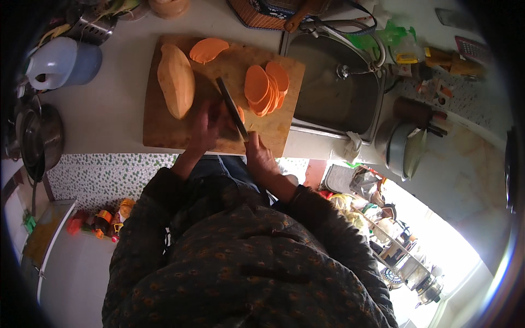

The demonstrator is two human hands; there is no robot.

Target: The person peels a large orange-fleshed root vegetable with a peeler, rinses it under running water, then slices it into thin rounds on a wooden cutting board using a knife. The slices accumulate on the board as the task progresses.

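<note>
My right hand (262, 159) grips the handle of a kitchen knife (232, 107), its dark blade slanting up and left over a wooden cutting board (205, 141). Behind the blade is a partly hidden piece of orange sweet potato (241, 114). My left hand (205, 128), somewhat blurred and in shadow, holds that piece from the left. A whole peeled sweet potato (176, 82) lies along the board's left side. Cut slices (257, 84) overlap in a pile at the right, and one separate slice (208, 50) rests near the far edge.
Right of the board is a sink (334, 86) with a curved faucet (381, 51). A plastic jug (65, 63) and metal pots (51, 131) stand on the left. Bowls and a colander (412, 153) lean at the right. A woven basket (260, 16) sits behind.
</note>
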